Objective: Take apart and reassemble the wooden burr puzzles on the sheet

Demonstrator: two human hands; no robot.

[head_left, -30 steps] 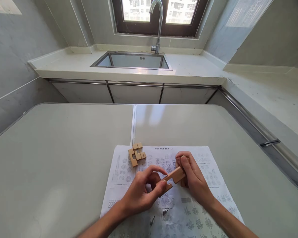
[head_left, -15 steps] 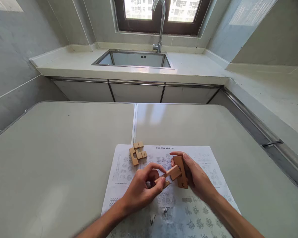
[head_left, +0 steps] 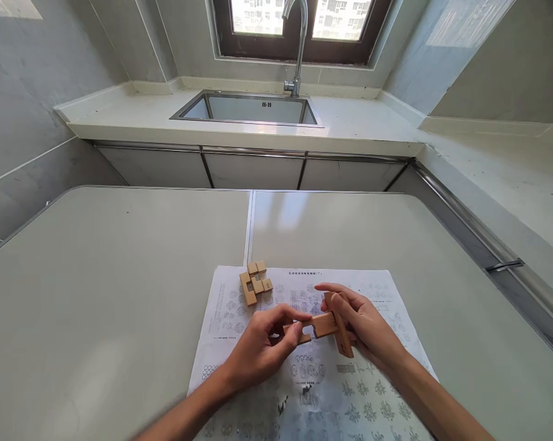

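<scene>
Left hand [head_left: 269, 344], notched wooden piece [head_left: 324, 326], slanted wooden piece [head_left: 344, 343], right hand [head_left: 367, 320]
Left's pinching the notched one thumb-to-finger, its end up against the slanted one, which the right's got between thumb and fingers, index poking out.

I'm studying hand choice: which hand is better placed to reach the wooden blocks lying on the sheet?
Left, probably. The left hand is nearer the wooden blocks by the far left corner of the sheet; the right hand is farther away. Both hold wooden pieces, so either would need freeing.
</scene>
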